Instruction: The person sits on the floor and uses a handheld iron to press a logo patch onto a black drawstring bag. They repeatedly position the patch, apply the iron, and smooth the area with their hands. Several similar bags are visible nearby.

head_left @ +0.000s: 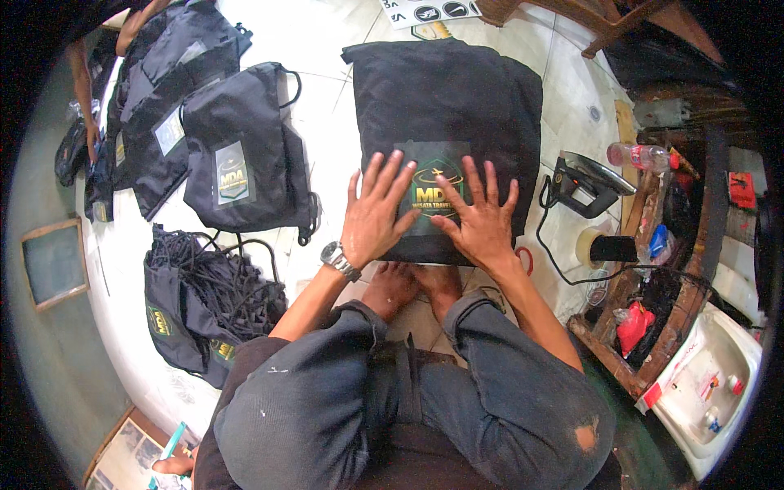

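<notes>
A black fabric bag point(449, 90) lies flat on the white tiled floor before me. On its lower half sits a clear film patch point(408, 151) over a gold and green printed emblem point(433, 194). My left hand point(377, 204) presses flat on the bag at the patch's left side, fingers spread, a metal watch point(339, 260) on that wrist. On the other side, my right hand point(483, 211) rests flat with fingers apart, thumb and index over the patch's right edge. Neither hand grips anything. My bare feet point(396, 287) are just below the bag's near edge.
A black clothes iron point(586, 184) stands to the right, its cord curling nearby. Beyond are a tape roll point(590, 247), a plastic bottle point(637, 156) and a wooden rack point(641, 347). Black drawstring bags point(245, 151) and a bag heap with cords point(214, 298) lie left. Another person's arm point(82, 86) shows far left.
</notes>
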Demonstrator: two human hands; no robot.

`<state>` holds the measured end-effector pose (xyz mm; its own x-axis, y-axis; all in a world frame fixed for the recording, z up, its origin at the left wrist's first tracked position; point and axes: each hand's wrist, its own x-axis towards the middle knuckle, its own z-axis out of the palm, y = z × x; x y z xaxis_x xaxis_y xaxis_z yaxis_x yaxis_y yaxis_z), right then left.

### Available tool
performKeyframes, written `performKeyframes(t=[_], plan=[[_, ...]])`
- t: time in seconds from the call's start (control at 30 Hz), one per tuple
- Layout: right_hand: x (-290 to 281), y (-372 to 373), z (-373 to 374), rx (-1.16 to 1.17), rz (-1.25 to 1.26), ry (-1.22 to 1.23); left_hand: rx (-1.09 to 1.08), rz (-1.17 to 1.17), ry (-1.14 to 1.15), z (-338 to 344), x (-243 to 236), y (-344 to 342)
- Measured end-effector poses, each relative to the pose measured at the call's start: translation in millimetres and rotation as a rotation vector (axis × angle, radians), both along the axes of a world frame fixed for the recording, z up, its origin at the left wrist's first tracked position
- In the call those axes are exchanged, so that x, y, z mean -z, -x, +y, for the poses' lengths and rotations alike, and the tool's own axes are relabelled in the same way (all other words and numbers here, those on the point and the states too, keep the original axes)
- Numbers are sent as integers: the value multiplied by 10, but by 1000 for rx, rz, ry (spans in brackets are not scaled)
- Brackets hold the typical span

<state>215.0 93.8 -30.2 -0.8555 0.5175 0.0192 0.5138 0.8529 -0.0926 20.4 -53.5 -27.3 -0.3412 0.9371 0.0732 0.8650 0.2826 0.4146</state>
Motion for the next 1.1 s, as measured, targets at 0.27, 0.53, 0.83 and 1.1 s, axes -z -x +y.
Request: performKeyframes(t=[0.27, 0.53, 0.83, 1.1], plan=[[-26, -223, -51, 11, -26, 29, 68, 28, 140, 38, 45, -24], [-16, -262, -202, -61, 1, 26, 71, 16, 161, 39, 5, -38], [-65, -355, -258, 19, 26, 30, 59, 15, 145, 38, 53, -39], [-48, -506, -241, 55, 18, 19, 60, 11, 144, 36, 69, -42]])
